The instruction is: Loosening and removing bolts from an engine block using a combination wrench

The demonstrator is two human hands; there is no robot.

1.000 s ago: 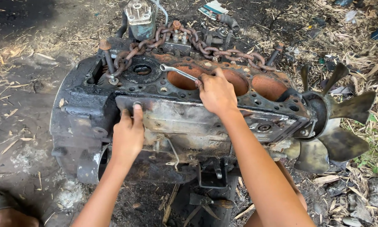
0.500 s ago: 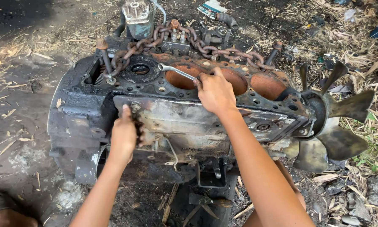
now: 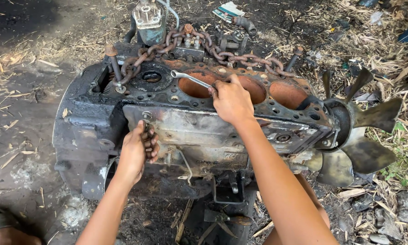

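Gripping one end of a slim silver wrench, the right hand is closed in a fist on top of a dirty engine block that sits on the ground. The wrench's long axis slants up and away to the left of this hand, and its free ring end points toward the far left, lying over the block's top deck just beside a rusty orange cylinder bore. More rusty bores lie under and to the right of the right hand.

Lower down and to the left, the left hand presses against the block's greasy near side plate, fingers curled shut around a small dark part there; what the part is cannot be made out.

Beyond both hands, a rusty chain drapes along the far edge of the block. Far to the right of the right hand, a metal fan with broad blades is mounted at the block's end. Dry straw and dark soil surround everything.
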